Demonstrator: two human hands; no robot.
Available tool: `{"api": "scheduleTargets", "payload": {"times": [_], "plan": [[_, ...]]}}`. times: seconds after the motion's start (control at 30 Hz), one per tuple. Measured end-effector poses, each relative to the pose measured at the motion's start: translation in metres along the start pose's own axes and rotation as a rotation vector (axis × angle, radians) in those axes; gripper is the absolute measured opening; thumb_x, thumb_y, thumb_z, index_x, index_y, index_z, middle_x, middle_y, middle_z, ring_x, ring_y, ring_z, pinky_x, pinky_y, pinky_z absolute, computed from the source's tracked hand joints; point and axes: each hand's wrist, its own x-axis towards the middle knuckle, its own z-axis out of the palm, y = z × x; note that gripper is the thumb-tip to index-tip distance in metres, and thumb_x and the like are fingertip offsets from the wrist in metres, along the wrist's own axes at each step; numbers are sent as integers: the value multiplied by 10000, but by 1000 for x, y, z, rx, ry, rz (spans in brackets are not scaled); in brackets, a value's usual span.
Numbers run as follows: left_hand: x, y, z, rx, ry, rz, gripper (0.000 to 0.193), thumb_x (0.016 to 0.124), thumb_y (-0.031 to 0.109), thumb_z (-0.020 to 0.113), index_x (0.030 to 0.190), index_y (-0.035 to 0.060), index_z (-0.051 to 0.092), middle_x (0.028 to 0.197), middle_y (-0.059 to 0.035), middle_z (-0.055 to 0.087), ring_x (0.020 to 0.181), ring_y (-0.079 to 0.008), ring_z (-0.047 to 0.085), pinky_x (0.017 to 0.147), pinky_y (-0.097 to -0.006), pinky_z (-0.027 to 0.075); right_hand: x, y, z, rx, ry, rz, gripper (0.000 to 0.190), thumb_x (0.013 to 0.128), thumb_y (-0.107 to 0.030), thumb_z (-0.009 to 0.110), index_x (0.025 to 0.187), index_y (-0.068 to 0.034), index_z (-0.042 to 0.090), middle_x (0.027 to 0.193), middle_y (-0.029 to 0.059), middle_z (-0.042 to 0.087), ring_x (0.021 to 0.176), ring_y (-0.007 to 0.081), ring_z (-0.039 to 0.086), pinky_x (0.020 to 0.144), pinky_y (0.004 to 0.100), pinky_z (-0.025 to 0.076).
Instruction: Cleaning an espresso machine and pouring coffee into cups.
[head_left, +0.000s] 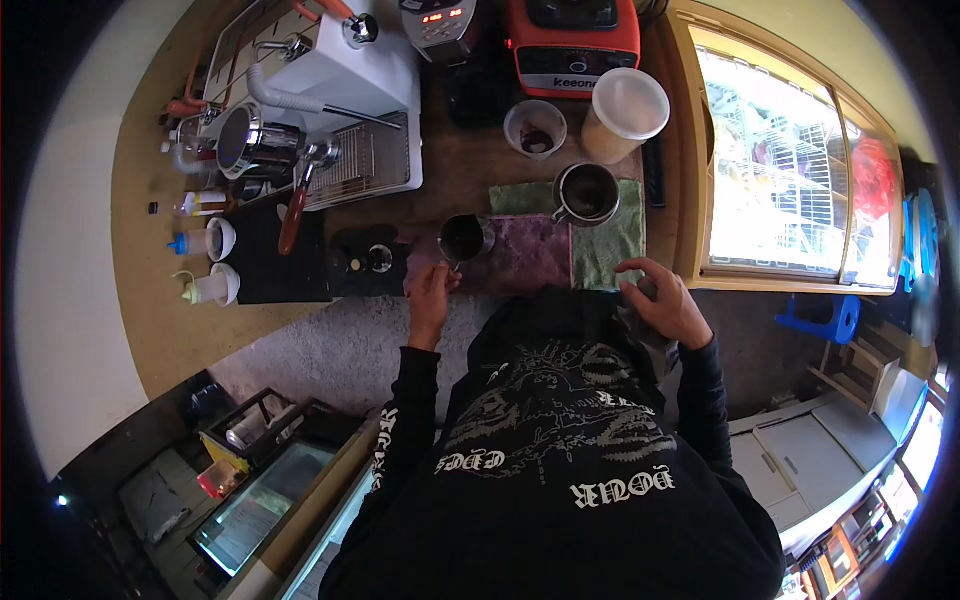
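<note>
My left hand (430, 297) grips the handle of a metal milk pitcher (486, 238), dark inside, over the purple cloth (532, 247) at the counter's front. To the right, my right hand (670, 306) hovers by the front edge of a green cloth (609, 259), index finger and thumb apart. Something small and grey shows between its fingers; whether it is held is unclear. A second metal pitcher (589, 193) with dark contents stands on the green cloth, its handle towards the lower left. Left of the purple cloth lies a black tamping mat (349, 281).
An espresso machine (382, 67) with a wooden-handled portafilter (296, 210) occupies the left. Behind the cloths stand a plastic cup (535, 129), a lidded tub (626, 112), a red blender base (577, 60) and a grinder (439, 26). A glass-fronted cabinet (772, 165) borders the right.
</note>
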Motion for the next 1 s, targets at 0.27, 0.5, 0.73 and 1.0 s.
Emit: {"api": "scheduleTargets", "payload": {"times": [0.27, 0.5, 0.73, 1.0], "plan": [[9, -18, -7, -36, -19, -24, 250, 1068, 236, 564, 1044, 1, 647, 967, -82, 695, 932, -182, 704, 851, -290, 565, 20, 23, 14, -106, 420, -437, 499, 895, -242, 758, 1337, -73, 596, 600, 86, 560, 561, 156, 537, 605, 346, 450], [8, -15, -14, -45, -27, -96, 280, 1047, 264, 612, 1169, 11, 605, 1052, -102, 681, 901, -199, 713, 813, -306, 580, 42, -11, 6, -71, 403, -209, 874, 811, -378, 852, 1519, -111, 414, 559, 100, 584, 579, 275, 676, 618, 384, 517], [2, -17, -25, 104, 52, 77, 433, 1021, 269, 660, 1353, 47, 493, 1185, -109, 646, 1022, -171, 666, 846, -286, 531, 82, -28, -1, -163, 250, -319, 924, 767, -437, 863, 1518, -140, 414, 865, 199, 737, 840, 379, 742, 774, 454, 570], [-14, 1, -14, 269, 125, 237, 345, 1033, 247, 640, 1298, 38, 570, 1253, -117, 632, 1142, -202, 635, 919, -305, 508, 92, -20, 6, -167, 325, -465, 870, 761, -403, 880, 1471, -105, 476, 1028, 221, 741, 961, 365, 737, 809, 432, 575]]}}
